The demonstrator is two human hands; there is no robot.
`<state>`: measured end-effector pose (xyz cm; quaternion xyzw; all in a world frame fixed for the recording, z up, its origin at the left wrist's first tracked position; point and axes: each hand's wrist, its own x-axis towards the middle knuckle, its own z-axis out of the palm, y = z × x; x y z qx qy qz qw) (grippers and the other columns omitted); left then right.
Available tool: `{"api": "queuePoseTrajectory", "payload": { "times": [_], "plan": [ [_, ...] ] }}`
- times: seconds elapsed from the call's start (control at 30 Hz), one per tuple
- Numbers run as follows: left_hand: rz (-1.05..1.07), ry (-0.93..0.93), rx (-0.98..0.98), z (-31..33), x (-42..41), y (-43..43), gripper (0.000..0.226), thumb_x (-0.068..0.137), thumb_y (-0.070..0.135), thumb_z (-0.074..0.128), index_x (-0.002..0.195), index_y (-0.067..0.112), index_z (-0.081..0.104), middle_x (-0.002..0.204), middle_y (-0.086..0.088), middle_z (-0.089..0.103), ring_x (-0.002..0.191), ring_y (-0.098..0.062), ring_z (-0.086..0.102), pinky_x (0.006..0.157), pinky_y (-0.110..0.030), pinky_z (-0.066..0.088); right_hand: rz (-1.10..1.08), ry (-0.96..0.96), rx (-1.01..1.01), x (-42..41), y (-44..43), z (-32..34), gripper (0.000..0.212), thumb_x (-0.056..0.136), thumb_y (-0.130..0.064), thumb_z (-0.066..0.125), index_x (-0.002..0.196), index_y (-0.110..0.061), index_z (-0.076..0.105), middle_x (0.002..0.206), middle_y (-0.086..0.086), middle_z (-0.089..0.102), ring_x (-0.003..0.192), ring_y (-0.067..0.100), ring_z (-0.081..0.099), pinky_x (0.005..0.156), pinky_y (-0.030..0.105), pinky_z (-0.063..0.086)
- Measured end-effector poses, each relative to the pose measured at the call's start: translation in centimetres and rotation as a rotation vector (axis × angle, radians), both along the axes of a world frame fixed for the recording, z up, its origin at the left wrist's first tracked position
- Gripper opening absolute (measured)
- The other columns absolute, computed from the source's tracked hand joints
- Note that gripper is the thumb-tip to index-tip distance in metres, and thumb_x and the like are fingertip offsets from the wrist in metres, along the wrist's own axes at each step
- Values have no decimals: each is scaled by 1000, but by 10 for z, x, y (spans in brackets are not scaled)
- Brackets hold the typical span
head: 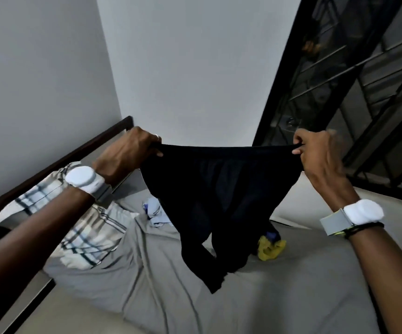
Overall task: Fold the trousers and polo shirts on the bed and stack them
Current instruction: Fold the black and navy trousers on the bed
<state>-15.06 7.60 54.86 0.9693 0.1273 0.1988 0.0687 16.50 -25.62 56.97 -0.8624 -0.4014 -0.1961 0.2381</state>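
Note:
Black trousers (pixel 215 196) hang in the air above the bed, stretched out by their waistband. My left hand (pixel 125 153) grips the waistband's left end and my right hand (pixel 320 153) pinches its right end. The legs dangle down and their ends touch the grey sheet (pixel 171 285). A crumpled light blue and white garment (pixel 155 213) lies on the bed behind the trousers. A yellow and blue garment (pixel 271 245) lies bunched up to the right, partly hidden by the trousers.
A plaid pillow (pixel 84 230) lies at the left by the dark wooden headboard (pixel 57 162). White walls stand behind the bed. A dark barred window (pixel 364 80) fills the upper right. The bed's pale mattress edge (pixel 315 201) shows at the right.

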Motion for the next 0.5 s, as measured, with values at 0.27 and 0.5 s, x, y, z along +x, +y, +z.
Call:
{"api": "queuePoseTrajectory", "payload": {
  "times": [0.27,0.5],
  "plan": [
    [190,21,-139,-39,-64,48,8,86,19,83,91,17,78,70,8,67,68,-8,65,65,-14,39,90,-15,-295,-1,137,-51,13,65,3,60,71,-8,56,61,6,63,64,33,64,59,36,53],
    [406,81,-312,-119,-92,80,18,80,20,86,96,15,79,75,1,70,74,-19,69,69,-25,42,108,-93,-635,-27,230,-117,21,71,11,62,66,-9,57,63,7,54,65,34,63,57,31,47]
  ]
}}
